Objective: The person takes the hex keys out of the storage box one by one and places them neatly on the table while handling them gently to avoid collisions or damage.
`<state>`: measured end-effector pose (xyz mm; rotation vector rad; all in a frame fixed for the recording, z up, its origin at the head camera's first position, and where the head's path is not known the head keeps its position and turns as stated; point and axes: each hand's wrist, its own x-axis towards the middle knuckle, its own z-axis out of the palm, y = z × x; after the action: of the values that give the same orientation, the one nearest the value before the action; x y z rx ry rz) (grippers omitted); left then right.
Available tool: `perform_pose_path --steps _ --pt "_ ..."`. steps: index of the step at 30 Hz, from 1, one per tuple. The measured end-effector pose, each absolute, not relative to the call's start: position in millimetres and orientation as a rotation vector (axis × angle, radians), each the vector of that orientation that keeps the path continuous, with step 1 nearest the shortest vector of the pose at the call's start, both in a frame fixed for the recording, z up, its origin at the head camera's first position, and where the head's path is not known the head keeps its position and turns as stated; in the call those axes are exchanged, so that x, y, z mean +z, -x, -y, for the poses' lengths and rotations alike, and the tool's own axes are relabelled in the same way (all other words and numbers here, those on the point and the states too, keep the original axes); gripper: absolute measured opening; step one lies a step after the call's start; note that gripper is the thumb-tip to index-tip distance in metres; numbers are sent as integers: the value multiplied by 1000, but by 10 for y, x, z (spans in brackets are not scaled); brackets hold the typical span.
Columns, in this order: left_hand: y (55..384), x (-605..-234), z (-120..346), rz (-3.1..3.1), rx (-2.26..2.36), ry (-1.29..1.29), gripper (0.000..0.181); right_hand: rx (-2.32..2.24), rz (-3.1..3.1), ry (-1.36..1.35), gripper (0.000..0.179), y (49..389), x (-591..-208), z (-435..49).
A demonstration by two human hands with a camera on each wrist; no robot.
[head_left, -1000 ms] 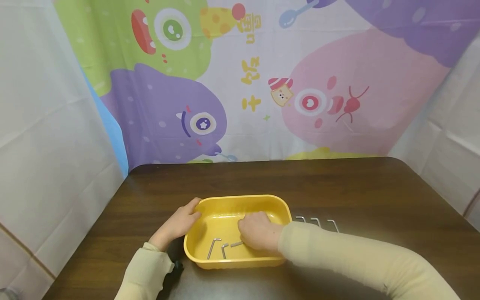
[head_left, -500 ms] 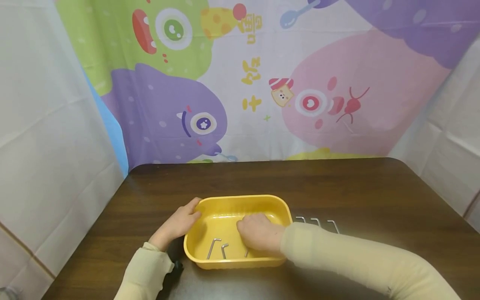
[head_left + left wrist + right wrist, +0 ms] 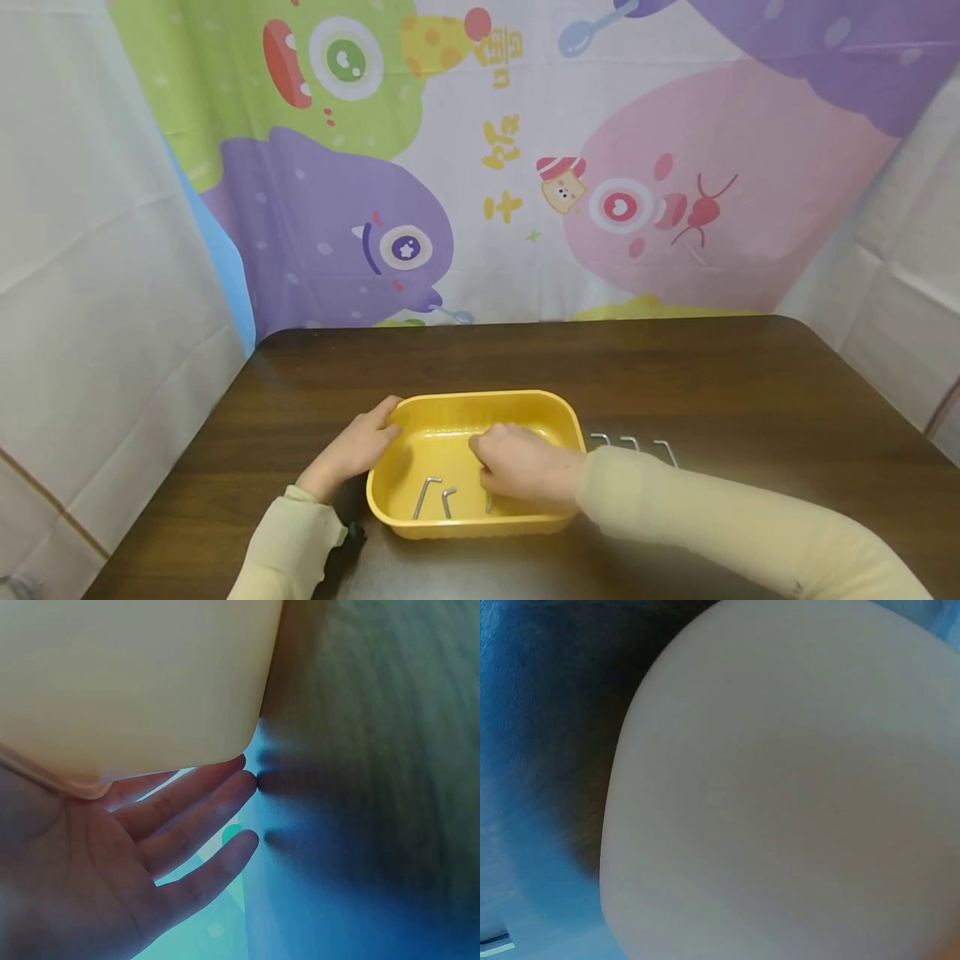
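A yellow plastic tray stands on the table. Against its left end rests my left hand, thumb over the rim and fingers along the outer wall; the left wrist view shows these fingers nearly straight. Inside, my right hand has curled fingers and pinches a hex key, mostly hidden under the hand. Left of it two L-shaped hex keys, a longer one and a shorter one, lie on the tray floor. A blurred pale surface fills most of the right wrist view.
Three more hex keys, a left one, a middle one and a right one, lie in a row right of the tray, partly behind the right sleeve. Behind the dark wooden table hangs a cartoon curtain.
The right hand has shifted slightly right and lifted a little. The hex key under it has swung from pointing left to pointing toward the front wall. The left hand has stayed put.
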<state>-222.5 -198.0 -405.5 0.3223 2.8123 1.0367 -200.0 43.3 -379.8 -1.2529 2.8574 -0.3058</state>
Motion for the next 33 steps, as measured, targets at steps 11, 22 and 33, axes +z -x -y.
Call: perform_pose_path --steps 11,22,33 --pt "2219 -4047 1985 -2818 1029 -327 33 -428 -2840 1250 15 2027 -3712 -541" --pt "2220 -4051 1980 -2812 1033 -317 33 -503 -2922 1222 19 2063 -3641 -684" --pt "2224 -4050 1975 -2798 1044 -306 34 -563 -3038 1322 14 2110 -3634 -841"
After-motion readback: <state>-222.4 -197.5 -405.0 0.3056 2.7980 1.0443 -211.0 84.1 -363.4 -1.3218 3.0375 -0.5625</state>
